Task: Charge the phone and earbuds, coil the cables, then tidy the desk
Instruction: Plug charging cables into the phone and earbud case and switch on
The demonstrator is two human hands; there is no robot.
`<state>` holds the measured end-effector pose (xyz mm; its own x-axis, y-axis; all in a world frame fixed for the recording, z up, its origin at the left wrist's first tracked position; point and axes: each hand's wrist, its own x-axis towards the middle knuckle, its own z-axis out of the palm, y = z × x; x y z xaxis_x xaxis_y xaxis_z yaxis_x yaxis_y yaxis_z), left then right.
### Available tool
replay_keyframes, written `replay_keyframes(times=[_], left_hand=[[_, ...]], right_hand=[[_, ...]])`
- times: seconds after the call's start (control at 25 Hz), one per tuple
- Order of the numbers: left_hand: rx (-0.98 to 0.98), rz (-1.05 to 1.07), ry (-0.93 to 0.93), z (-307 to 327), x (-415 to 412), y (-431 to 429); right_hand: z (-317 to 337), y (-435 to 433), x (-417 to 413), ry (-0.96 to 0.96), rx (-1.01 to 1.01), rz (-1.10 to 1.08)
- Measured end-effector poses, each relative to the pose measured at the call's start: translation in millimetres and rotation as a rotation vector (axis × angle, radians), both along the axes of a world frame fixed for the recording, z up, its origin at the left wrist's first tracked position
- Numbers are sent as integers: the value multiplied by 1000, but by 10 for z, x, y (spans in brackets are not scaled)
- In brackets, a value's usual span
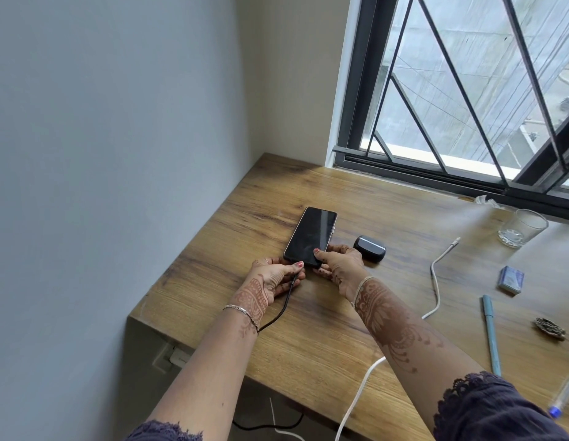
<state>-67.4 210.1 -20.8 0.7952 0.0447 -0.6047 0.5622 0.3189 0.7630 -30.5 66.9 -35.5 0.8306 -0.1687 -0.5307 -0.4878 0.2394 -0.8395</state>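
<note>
Head view: phone (310, 237), flat black glass slab with metal rim, lying screen-up on the wood-grain desk (340, 329) near its left edge, towards the far left corner. Right hand (339, 265) grips the phone's near end, thumb on the screen. Left hand (275, 276) pinches the plug of a thin black cable (284, 302) at the phone's bottom edge; whether the plug is fully seated cannot be told. Black cable runs back over the desk's near edge. Earbuds case (370, 248), dark rounded pebble shape, glossy, just right of the phone. White cable (436, 281), smooth, loose, curving across mid-desk and off the near edge. Towards the right edge: clear tumbler (523, 227), small blue box (510, 279), teal pen (491, 334), ornate metal clip (550, 327)
</note>
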Motion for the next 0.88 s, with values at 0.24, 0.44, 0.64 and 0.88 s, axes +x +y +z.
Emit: replay_keyframes(times=[0.24, 0.44, 0.64, 0.88], left_hand=[[20, 18, -5, -7, 9, -38], [73, -17, -5, 32, -5, -8], [376, -26, -30, 49, 11, -19], [731, -141, -55, 47, 8, -18]], right_hand=[[-1, -16, 36, 12, -12, 2], [27, -45, 8, 5, 25, 41], [44, -42, -13, 9, 9, 39], [-8, -30, -70, -34, -344, 83]])
